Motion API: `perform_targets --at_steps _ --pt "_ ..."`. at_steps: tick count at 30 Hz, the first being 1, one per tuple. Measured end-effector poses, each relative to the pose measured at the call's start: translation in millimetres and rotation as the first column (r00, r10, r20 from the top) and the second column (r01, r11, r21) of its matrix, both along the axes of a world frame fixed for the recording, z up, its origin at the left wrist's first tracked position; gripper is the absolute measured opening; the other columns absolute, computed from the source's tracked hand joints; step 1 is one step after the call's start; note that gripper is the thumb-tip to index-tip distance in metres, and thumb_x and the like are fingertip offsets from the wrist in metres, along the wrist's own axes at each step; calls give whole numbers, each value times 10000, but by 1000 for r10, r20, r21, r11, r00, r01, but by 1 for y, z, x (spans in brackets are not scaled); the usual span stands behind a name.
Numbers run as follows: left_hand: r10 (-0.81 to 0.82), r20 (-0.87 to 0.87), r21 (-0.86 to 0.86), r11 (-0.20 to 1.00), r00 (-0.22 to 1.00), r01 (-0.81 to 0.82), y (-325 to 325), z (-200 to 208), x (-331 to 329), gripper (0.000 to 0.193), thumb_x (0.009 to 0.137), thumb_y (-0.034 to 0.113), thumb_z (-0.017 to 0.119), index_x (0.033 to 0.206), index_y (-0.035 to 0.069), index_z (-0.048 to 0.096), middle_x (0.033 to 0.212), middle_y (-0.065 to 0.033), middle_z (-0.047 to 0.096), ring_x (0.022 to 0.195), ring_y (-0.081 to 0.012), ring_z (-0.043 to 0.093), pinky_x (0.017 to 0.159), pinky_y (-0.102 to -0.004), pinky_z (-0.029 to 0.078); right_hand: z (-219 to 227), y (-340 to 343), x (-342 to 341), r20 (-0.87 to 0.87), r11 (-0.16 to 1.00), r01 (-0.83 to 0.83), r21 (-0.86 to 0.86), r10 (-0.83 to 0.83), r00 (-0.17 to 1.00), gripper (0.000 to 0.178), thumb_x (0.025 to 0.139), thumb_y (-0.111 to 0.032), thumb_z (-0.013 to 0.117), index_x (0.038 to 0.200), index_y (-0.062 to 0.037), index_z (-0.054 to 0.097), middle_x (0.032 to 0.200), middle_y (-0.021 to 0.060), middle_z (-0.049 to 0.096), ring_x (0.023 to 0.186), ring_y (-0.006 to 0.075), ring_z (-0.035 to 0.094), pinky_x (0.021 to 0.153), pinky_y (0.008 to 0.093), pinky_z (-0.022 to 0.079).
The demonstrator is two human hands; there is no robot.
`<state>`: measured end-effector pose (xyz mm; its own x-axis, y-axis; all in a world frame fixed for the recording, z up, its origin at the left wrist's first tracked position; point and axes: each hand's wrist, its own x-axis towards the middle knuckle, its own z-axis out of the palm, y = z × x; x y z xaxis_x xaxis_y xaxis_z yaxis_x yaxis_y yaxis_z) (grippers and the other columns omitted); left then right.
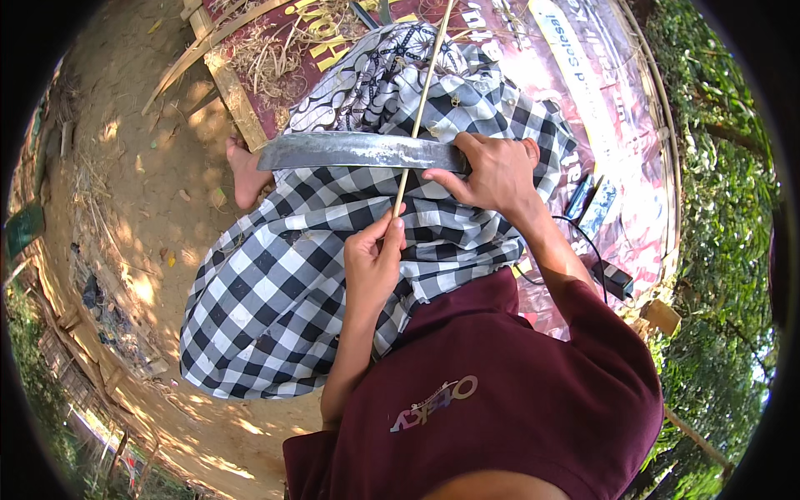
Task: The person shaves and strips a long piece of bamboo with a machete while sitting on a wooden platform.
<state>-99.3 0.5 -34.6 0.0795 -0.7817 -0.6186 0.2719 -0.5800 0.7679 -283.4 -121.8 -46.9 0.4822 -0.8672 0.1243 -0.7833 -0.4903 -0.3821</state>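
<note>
We note the strip [431, 71] crossing the knife [350, 152], left hand [375, 254] pinching it nearside of the knife, right hand [497, 173] curled round the knife's right end; likely light, springy, best held nearside.

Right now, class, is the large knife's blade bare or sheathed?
Bare: the knife shows exposed grey metal from the right hand to its tip, with no sheath around it, crossing over the thin stick.
</note>
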Motion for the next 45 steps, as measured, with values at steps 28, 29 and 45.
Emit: perform_targets --at_steps 28,29,45 --pt "-50 -473 181 972 880 152 -49 -36 -20 340 1035 274 389 742 104 419 543 70 296 393 -10 229 348 -209 157 -20 10 -4 72 984 -88 157 78 994 638 827 -642 571 672 -23 545 574 119 576 481 294 599 439 372 453" --pt "-43 -472 184 972 881 145 -55 -35 -20 325 1031 246 389 738 107 415 543 69 295 393 -12 228 347 -210 158 -20 10 -4 69 984 -84 155 74 995 638 827 -641 571 668 -24 541 572 118 575 478 295 597 438 373 452" --pt "-34 -433 222 965 901 143 -57 -26 -19 317 1027 193 348 721 115 380 525 68 266 376 -18 197 340 -223 127 -30 17 0 61 991 -3 137 -6 998 575 751 -619 666 697 -61 539 556 71 539 497 266 596 436 370 428"
